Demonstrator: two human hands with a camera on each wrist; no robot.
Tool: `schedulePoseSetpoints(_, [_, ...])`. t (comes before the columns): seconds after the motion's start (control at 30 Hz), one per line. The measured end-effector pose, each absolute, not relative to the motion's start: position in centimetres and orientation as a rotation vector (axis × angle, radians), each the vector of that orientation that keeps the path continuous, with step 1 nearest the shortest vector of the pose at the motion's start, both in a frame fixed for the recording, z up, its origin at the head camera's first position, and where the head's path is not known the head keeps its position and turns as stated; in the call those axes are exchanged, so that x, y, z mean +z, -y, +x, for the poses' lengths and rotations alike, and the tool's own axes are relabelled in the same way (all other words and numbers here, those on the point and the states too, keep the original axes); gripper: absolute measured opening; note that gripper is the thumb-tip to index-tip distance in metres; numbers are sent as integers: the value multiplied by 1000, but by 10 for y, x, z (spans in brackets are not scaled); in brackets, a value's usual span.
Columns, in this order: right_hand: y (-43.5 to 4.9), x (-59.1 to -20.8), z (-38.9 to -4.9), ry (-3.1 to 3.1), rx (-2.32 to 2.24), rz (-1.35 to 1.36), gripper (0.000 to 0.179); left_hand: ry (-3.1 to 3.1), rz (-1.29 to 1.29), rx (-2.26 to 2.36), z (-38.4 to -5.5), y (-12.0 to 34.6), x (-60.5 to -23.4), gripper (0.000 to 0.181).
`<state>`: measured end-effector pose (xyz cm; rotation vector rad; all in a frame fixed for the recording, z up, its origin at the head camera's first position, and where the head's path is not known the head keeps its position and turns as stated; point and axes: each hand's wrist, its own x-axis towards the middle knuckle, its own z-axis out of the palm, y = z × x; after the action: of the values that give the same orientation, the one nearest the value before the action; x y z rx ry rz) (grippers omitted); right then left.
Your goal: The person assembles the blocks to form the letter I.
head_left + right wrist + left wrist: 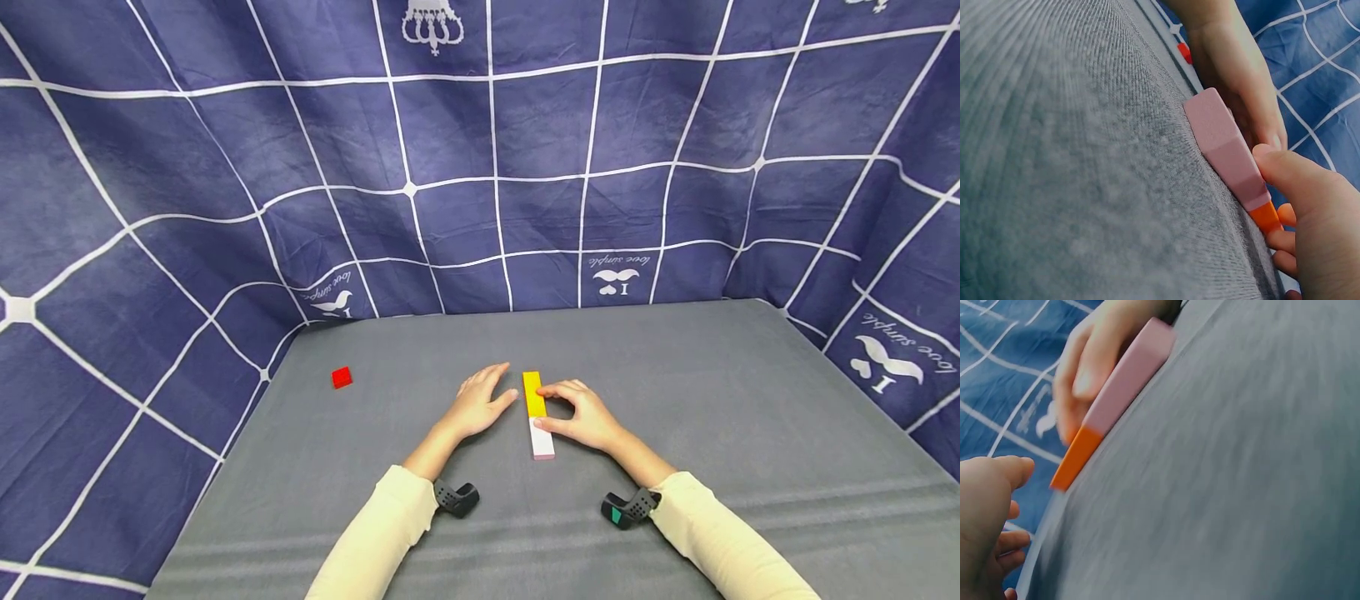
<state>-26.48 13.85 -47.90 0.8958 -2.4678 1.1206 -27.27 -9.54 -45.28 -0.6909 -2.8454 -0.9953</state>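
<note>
A pale pink block (542,440) and a yellow-orange block (534,396) lie end to end as one straight bar on the grey cloth. My right hand (587,417) is at the bar's right side, its thumb touching the pink block (1232,150) and its fingertips at the yellow-orange block (1265,216). The fingers do not visibly wrap round either block. My left hand (474,406) stands to the left of the bar, apart from it, with fingers extended and nothing held. The left wrist view shows that hand (985,512) near the orange end.
A small red block (342,377) sits toward the far left of the grey cloth-covered surface (420,350). A blue curtain with white lines (465,217) hangs behind and along both sides. Dark bands (459,500) are on both wrists.
</note>
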Motion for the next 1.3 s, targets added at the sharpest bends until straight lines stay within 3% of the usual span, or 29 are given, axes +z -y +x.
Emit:
schedulePoseSetpoints(0.57, [-139, -478, -263, 2491, 1140, 893, 45, 2808, -374, -939, -286, 184, -450, 59])
schedulePoseSetpoints(1.3, [-139, -478, -264, 2483, 1125, 894, 44, 2777, -65, -824, -286, 263, -443, 60])
